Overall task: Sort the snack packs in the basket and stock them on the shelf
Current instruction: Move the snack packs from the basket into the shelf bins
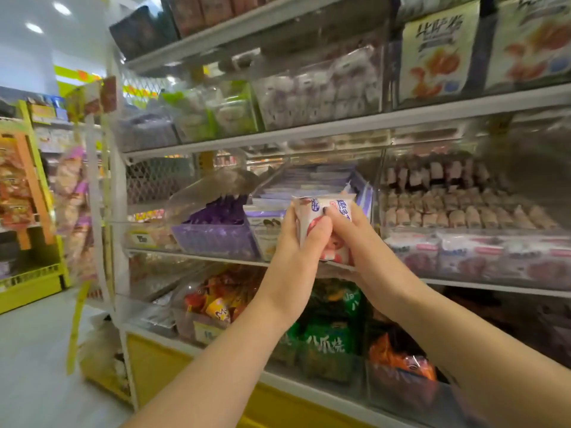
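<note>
- Both hands meet just right of the centre of my head view, gripping one white snack pack (321, 208) with red print and a blue logo. It is held upright in front of the middle tier of the store shelf (309, 131).
- The left hand (296, 242), its arm entering from 7 o'clock, wraps the pack's left edge with the thumb curled across the front.
- The right hand (349, 239), its arm entering from 4 o'clock, clamps the pack's right side with bent fingers over the upper front.
- At the pack's 12 o'clock I see a clear bin of flat lilac packs (315, 183); I cannot tell whether the pack touches it.
- A purple slotted bin (216, 239) sits at the pack's 9 o'clock.
- Brown-wrapped sweets (463, 211) fill the compartment at its 3 o'clock.
- Green bags (327, 338) stand one tier lower, at 6 o'clock.
</note>
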